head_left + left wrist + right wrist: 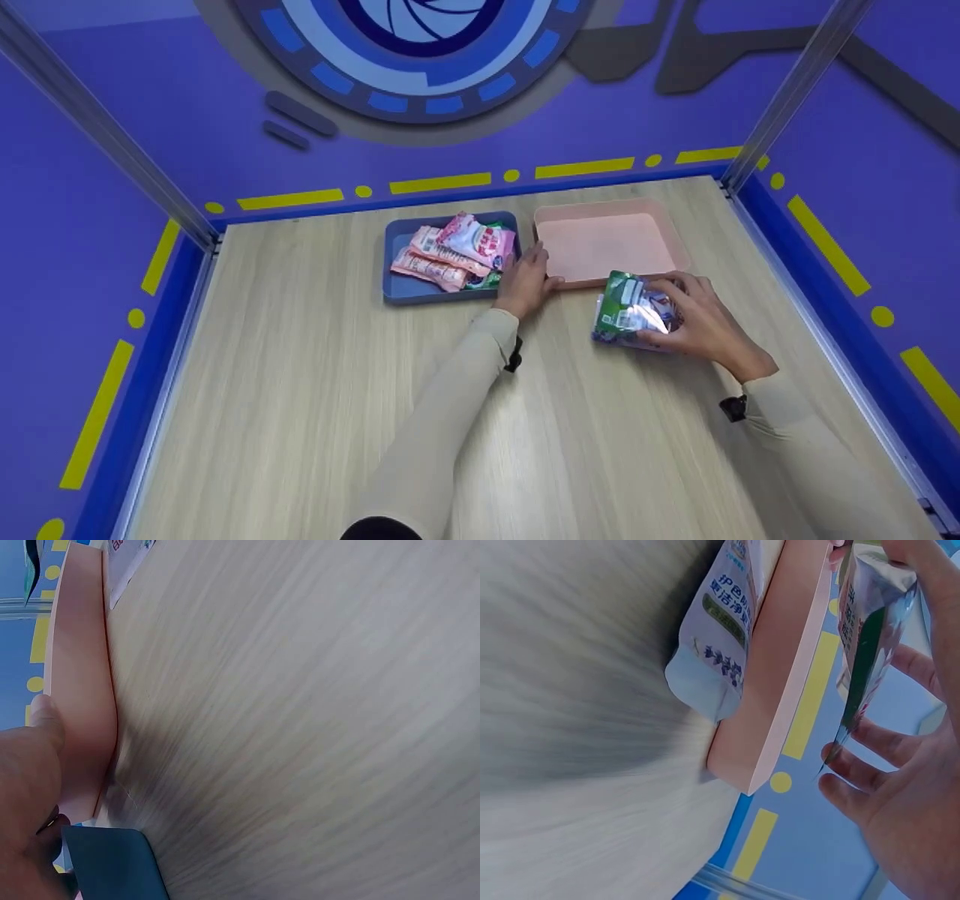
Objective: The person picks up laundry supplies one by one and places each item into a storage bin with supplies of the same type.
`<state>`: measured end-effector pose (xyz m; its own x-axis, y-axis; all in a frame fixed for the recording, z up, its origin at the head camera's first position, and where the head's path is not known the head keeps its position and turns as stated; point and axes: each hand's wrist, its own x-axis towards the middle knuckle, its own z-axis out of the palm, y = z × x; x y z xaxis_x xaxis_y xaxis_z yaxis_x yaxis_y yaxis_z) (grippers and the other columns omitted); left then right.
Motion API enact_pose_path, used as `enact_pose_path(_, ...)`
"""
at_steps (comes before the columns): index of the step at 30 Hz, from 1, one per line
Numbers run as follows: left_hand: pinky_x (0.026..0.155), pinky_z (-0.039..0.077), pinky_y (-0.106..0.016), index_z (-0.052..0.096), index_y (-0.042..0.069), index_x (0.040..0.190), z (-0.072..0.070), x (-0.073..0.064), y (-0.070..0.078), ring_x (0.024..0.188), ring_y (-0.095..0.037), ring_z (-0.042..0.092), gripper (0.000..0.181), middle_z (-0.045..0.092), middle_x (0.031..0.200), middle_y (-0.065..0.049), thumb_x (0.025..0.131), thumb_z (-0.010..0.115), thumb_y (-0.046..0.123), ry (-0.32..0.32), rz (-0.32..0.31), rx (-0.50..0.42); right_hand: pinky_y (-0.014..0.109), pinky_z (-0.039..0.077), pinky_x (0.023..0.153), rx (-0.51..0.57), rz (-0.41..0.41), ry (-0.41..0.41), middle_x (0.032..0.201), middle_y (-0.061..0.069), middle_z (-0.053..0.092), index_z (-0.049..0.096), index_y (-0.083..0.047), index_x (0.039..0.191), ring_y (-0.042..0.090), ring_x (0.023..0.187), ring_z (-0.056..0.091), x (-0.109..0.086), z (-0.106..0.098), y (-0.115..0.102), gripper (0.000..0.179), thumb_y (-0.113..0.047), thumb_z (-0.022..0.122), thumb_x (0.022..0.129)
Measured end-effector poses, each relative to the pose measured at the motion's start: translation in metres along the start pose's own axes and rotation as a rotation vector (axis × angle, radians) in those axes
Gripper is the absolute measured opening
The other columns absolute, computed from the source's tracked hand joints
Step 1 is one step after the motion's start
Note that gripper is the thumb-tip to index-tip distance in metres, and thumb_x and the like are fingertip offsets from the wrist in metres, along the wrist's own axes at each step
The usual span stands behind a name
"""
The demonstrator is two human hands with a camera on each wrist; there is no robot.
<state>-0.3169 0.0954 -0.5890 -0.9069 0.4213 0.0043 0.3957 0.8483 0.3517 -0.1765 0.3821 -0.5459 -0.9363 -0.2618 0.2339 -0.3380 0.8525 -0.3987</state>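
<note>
My left hand point(525, 285) grips the near left corner of the pink tray point(600, 244), its thumb on the rim. Some of its fingers lie by the right wall of the blue-grey tray point(405, 287). My right hand point(701, 319) pinches a shiny green and clear pouch point(622, 304) above the table, in front of the pink tray. Beneath it, in the right wrist view, a pale lavender pouch point(716, 645) with printed flowers lies on the table against the tray's front wall. Its far part leaves the frame.
Several pink and white packets point(472, 240) are piled in the blue-grey tray, with green packaging partly under them. The trays stand side by side at the back of the wooden table point(315, 375). Blue-purple panels point(465, 161) with metal posts enclose the table.
</note>
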Motion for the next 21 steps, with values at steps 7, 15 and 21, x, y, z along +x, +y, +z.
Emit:
enact_pose_path(7, 0.126, 0.019, -0.047, 0.050, 0.012, 0.148, 0.001, 0.000, 0.000, 0.152, -0.020, 0.031, 0.060, 0.030, 0.168, -0.006, 0.102, 0.058, 0.050, -0.007, -0.005, 0.006, 0.072, 0.046, 0.095, -0.019, 0.038, -0.014, 0.145, 0.021, 0.044, 0.057, -0.017, 0.140, 0.043, 0.128, 0.040, 0.010, -0.005, 0.002, 0.077, -0.049, 0.089, 0.077)
enact_pose_path(15, 0.126, 0.015, -0.049, 0.047, 0.011, 0.151, 0.001, -0.001, 0.000, 0.152, -0.020, 0.031, 0.062, 0.030, 0.168, -0.006, 0.102, 0.057, 0.049, -0.010, -0.002, -0.010, 0.069, 0.047, 0.093, -0.035, 0.053, 0.005, 0.145, 0.020, 0.044, 0.057, -0.015, 0.141, 0.042, 0.124, 0.041, 0.023, -0.003, 0.006, 0.078, -0.050, 0.088, 0.078)
enact_pose_path(21, 0.127, 0.014, -0.049, 0.045, 0.012, 0.153, -0.001, -0.002, 0.001, 0.152, -0.019, 0.031, 0.063, 0.028, 0.169, -0.005, 0.103, 0.056, 0.049, -0.020, -0.005, 0.003, 0.069, 0.046, 0.094, -0.032, 0.062, 0.029, 0.145, 0.021, 0.044, 0.058, -0.014, 0.140, 0.042, 0.125, 0.041, 0.032, -0.001, 0.009, 0.079, -0.047, 0.090, 0.076)
